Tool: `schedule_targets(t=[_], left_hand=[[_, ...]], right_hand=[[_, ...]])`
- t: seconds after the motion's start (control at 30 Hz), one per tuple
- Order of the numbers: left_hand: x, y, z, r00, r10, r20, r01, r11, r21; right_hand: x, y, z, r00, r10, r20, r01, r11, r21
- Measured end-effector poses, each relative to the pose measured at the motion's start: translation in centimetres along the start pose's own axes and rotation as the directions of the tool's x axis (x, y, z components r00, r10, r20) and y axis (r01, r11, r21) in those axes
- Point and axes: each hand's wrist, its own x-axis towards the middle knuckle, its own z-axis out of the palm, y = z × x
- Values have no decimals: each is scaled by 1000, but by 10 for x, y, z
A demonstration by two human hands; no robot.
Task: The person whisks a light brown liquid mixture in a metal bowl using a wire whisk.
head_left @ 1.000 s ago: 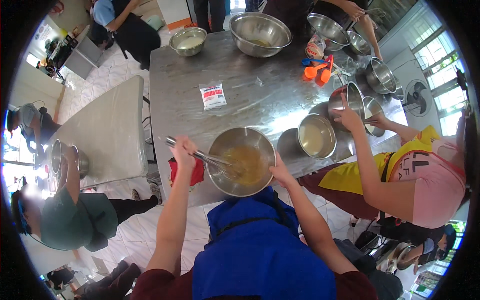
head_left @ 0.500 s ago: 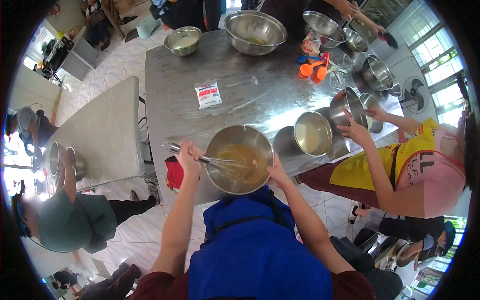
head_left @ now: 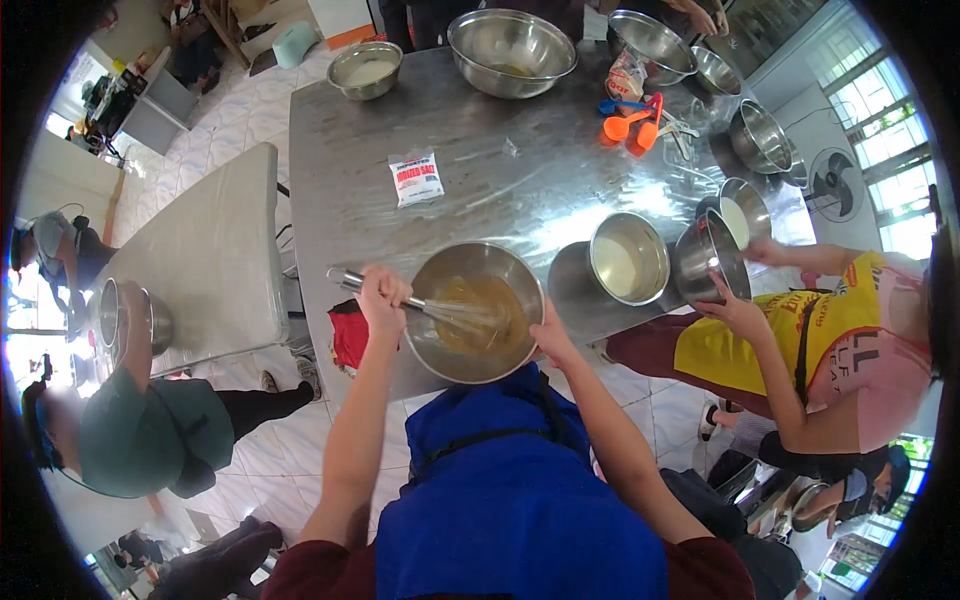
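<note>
Grips a whisk (head_left: 428, 305) tightly in the closed left hand (head_left: 382, 302); clasps a steel bowl (head_left: 437, 275), between both hands, with the half-curled right hand (head_left: 553, 336).

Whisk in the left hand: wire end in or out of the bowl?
In. The whisk crosses into the metal bowl, wires at the yellowish liquid, handle outside in the left hand.

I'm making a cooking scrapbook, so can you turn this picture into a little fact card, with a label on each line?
Left hand: grips a whisk
Right hand: holds the rim of a steel bowl
In the bowl: yellow-brown mixture, whisk wires in it
Left of the bowl: red packet
Beyond the bowl: white packet
Farther off, to the right: orange measuring cups
Worktop: metal table
Nearby person: wears a yellow apron
</note>
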Motion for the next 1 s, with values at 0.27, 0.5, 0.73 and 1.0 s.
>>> schedule_targets(t=[0.27, 0.5, 0.73, 1.0], left_hand=[[9, 8, 8, 998, -44, -36, 45, 998, 39], [17, 4, 27, 991, -32, -127, 36, 999, 30], [35, 9, 16, 989, 78, -127, -72, 996, 49], [37, 14, 0, 993, 47, -106, -42, 998, 51]], right_hand=[[-4, -4, 7, 999, 42, 24, -44, 996, 77], [18, 27, -2, 996, -78, -39, 80, 996, 50], [22, 26, -3, 996, -85, 38, 85, 996, 13], [2, 28, 2, 996, 53, 76, -64, 986, 153]])
